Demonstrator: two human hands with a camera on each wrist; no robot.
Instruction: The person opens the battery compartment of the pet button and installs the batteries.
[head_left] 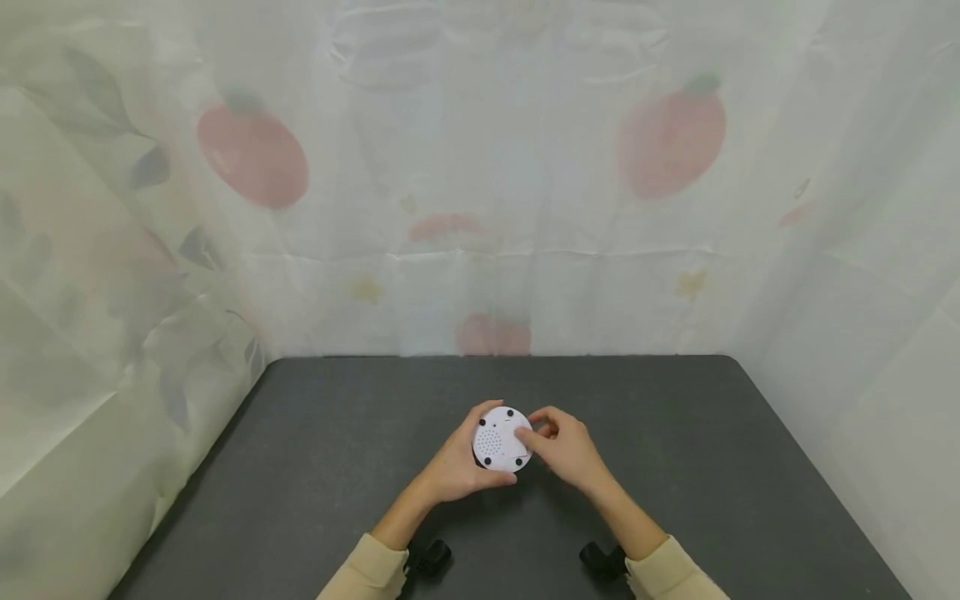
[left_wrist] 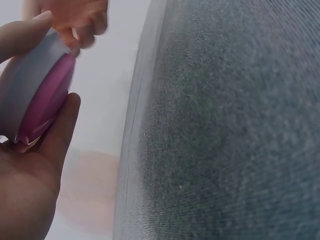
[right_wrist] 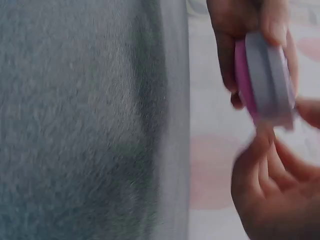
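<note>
The head view shows the round white device point(head_left: 501, 439) face-on, with black dots and a speaker grille; only the wrist views reveal its pink band. The left hand point(head_left: 457, 467) cups it, thumb and fingers curled round the rim above the dark table point(head_left: 315, 467). The right hand point(head_left: 564, 446) bends its fingertips point(head_left: 525, 435) against the device's right edge; whether they pinch it is unclear.

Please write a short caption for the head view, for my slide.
Left hand grips a round white device above the dark table; right hand touches its edge.
</note>
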